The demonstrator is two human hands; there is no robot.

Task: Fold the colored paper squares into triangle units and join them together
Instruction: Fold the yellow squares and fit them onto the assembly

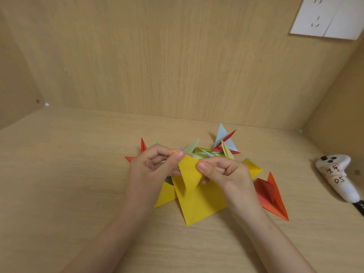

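Both hands pinch a yellow triangle (190, 172) above the desk (69, 174): left hand (155, 164) at its top corner, right hand (222, 172) at the side. They hide part of the folded pile (206, 153) behind.

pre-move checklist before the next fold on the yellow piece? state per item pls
1. Left hand pinches the yellow folded piece at its top corner: ok.
2. Right hand pinches its right corner: ok.
3. Edges of the piece aligned, crease sharp: cannot tell.
4. Yellow square lies on the table beneath the piece: ok.
5. White controller lies at the right, apart from the papers: ok.
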